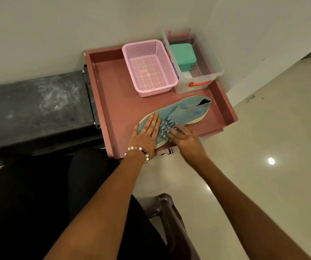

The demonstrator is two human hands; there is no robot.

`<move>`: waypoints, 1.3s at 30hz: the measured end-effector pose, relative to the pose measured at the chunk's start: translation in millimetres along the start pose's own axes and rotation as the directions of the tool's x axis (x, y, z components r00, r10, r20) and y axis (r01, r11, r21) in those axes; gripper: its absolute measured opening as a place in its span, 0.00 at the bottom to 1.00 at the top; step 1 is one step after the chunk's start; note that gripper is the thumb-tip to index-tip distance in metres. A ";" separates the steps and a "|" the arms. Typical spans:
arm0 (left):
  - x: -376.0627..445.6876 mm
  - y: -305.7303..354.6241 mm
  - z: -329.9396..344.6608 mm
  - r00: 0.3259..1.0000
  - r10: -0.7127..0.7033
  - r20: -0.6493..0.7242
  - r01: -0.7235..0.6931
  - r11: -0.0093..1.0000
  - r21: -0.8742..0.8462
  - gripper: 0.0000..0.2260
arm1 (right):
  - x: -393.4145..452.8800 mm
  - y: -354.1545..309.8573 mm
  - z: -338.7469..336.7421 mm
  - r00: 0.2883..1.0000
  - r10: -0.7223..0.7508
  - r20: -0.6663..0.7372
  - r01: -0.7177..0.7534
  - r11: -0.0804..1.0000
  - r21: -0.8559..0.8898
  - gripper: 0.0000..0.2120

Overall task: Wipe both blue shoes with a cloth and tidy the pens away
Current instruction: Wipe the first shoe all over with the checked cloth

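One blue knit shoe (184, 110) lies on its side across the front of a maroon tray table (113, 94), toe toward me and opening at the far right. My left hand (147, 135) lies flat on the toe end, fingers straight, pressing it down. My right hand (185, 139) holds a blue-and-white striped cloth (166, 126) bunched against the shoe's middle; this hand is blurred. No second shoe and no pens are in view.
At the back of the tray stand a pink mesh basket (149, 66) and a clear plastic box (197, 61) with a teal case (182, 54) inside. A dark bench (34, 107) lies to the left, a brown plastic chair (171, 218) below, tiled floor to the right.
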State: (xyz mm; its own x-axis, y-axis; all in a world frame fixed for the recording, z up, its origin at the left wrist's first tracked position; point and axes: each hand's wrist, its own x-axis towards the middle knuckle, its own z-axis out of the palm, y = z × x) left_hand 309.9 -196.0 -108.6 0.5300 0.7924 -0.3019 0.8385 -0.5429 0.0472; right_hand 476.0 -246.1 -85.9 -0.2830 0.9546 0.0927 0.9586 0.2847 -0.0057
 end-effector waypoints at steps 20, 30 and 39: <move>7.6 -22.0 -9.7 0.974 0.141 0.179 -0.137 0.990 -0.036 0.56 | 6.9 5.7 -4.1 0.999 -0.008 0.037 0.009 1.000 -0.024 0.15; -1.7 -21.2 3.7 0.997 0.074 0.015 -0.074 0.997 -0.008 0.49 | 13.6 -90.4 15.7 0.892 0.450 0.049 -0.449 0.865 0.225 0.19; 0.2 -20.6 0.5 0.994 0.080 0.080 -0.081 0.997 0.009 0.56 | 11.9 22.3 5.9 0.995 0.094 0.044 -0.081 0.967 -0.241 0.18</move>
State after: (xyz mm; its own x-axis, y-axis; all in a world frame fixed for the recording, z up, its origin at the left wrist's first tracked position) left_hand 292.7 -184.8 -110.2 0.5835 0.7218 -0.3722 0.7918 -0.6075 0.0632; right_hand 493.8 -227.9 -90.8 -0.1924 0.9802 0.0478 0.9578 0.1769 0.2266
